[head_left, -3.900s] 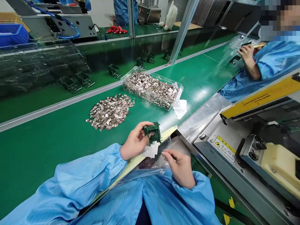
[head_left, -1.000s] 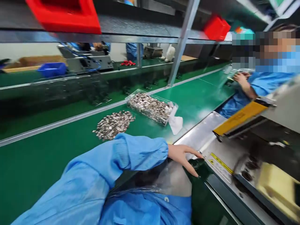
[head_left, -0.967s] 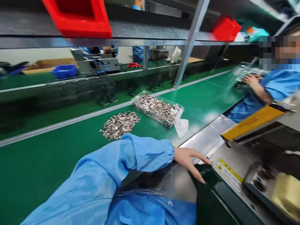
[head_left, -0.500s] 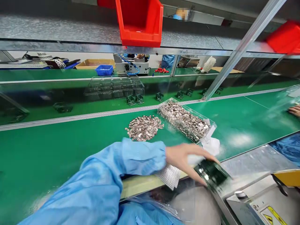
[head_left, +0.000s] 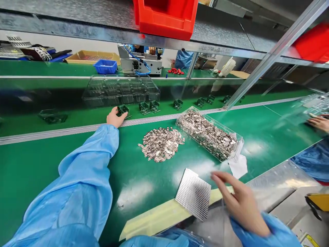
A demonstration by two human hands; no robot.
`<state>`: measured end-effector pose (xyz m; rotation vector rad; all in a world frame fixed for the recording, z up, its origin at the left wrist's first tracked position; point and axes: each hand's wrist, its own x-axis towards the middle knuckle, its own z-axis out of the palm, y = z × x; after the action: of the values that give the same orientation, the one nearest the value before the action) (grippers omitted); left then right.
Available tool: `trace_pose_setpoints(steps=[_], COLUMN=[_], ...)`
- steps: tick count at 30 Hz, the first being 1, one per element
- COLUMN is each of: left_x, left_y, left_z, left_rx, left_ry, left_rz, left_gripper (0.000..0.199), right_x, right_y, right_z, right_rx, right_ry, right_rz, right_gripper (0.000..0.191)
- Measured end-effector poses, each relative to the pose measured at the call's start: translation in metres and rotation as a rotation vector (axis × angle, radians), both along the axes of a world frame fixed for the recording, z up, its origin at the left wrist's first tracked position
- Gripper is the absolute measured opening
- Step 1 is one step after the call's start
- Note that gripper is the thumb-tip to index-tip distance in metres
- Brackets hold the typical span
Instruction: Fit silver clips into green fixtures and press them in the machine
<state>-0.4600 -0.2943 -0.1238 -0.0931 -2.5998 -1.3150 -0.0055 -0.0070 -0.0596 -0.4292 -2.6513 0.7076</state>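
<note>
My left hand point(head_left: 116, 117) reaches out to the far belt, its thumb and fingers closed round a small green circuit board point(head_left: 123, 110) at the belt's near edge. Near me on the right, my right hand point(head_left: 240, 200) is raised and somewhat blurred, its thumb and forefinger tips together; anything between them is too small to make out. Just left of those fingertips lies a sheet of silver strips in a grid point(head_left: 194, 193), partly over a pale yellow strip point(head_left: 156, 219). A loose pile of small metal pieces point(head_left: 161, 144) lies between my hands.
A clear box of metal pieces point(head_left: 209, 133) stands right of the pile, with white paper point(head_left: 238, 166) at its corner. Several circuit boards line the belt before a clear plastic tray point(head_left: 120, 91). A red bin point(head_left: 166, 24) sits overhead. Another person's hand point(head_left: 318, 122) is at far right.
My left hand has carried the circuit board from the near right to the far belt. My right hand has come into sight beside the silver sheet, which is now uncovered.
</note>
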Motion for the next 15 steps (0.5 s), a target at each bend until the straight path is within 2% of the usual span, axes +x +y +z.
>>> trace_pose_setpoints(steps=[2,4,6,7,9,12,15], left_x=[-0.001,0.004,0.011,0.015,0.017,0.011,-0.007], left_y=[0.001,-0.008,-0.032,-0.050,-0.092,-0.159,-0.205], left_z=[-0.003,-0.006,-0.009,-0.010,-0.012,-0.011,-0.010], left_rx=[-0.020,-0.033,-0.045,-0.056,-0.093,-0.149,-0.171], left_ry=[-0.015,0.010,0.130,0.211,0.334,0.324,0.251], left_rz=[-0.043,-0.067,-0.005,0.066,0.275,0.554,0.658], left_gripper=[0.072,0.075,0.072,0.069,0.066,0.075,0.086], right_x=[-0.059,-0.114,-0.154,-0.168,-0.187,-0.203,-0.208], right_y=[-0.012,-0.023,-0.032,-0.035,-0.036,-0.027,-0.014], right_z=[-0.002,-0.007,-0.016,-0.020,-0.028,-0.039,-0.046], right_rx=[-0.041,-0.002,0.058,0.092,0.148,0.156,0.092], right_ry=[-0.073,-0.194,-0.279,-0.315,-0.393,-0.509,-0.535], right_rz=[0.150,0.165,0.152,0.145,0.134,0.130,0.172], right_gripper=[0.029,0.024,0.019,0.018,0.022,0.026,0.030])
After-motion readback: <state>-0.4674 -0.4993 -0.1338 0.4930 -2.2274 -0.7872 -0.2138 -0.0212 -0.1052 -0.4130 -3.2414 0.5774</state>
